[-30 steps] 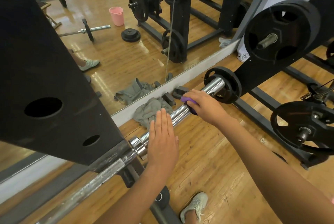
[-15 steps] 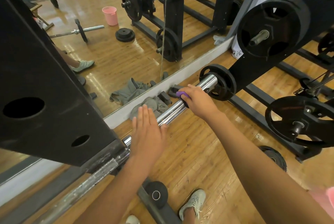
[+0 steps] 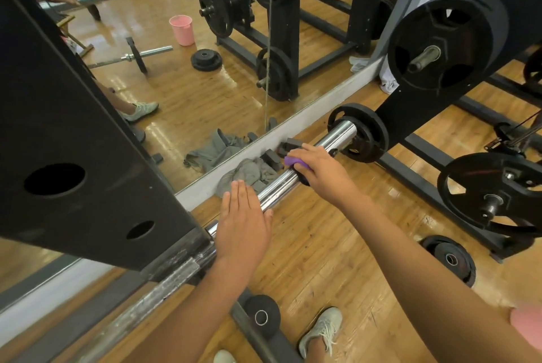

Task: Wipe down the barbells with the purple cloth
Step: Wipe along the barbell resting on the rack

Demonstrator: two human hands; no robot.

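The right hand (image 3: 321, 170) is gripping the purple cloth (image 3: 294, 161), its fingers (image 3: 305, 152) curling over the top of the chrome bar (image 3: 337, 136) and pressing the cloth onto it. Only a small fold of the cloth is showing, at the side of the hand nearer the left hand; the rest is lying hidden under the palm. The bar is running slantwise from lower left to upper right, passing under a black frame (image 3: 73, 157) at its near end and carrying a black plate (image 3: 365, 132) at its far end, just beyond the right hand.

The left hand (image 3: 243, 224) is lying flat across the bar next to the frame, its fingers (image 3: 237, 197) straight, together and grasping nothing. The thumb is resting along the near side of the bar. The two hands are sitting apart, with a bare stretch of chrome showing between them.

Behind the bar, a grey rag (image 3: 249, 175) is lying crumpled on the wooden floor (image 3: 322, 260) against the base of a mirror (image 3: 190, 92), beside a few small dark blocks (image 3: 289, 145). The mirror is reflecting a pink cup (image 3: 181, 29) and a short loaded bar (image 3: 137, 54). A large plate (image 3: 440, 40) is hanging on a peg at the upper right, another plate (image 3: 492, 192) is hanging lower down, and a small plate (image 3: 448, 258) is lying on the floor near them. A pale shoe (image 3: 321, 330) is standing at the bottom edge.
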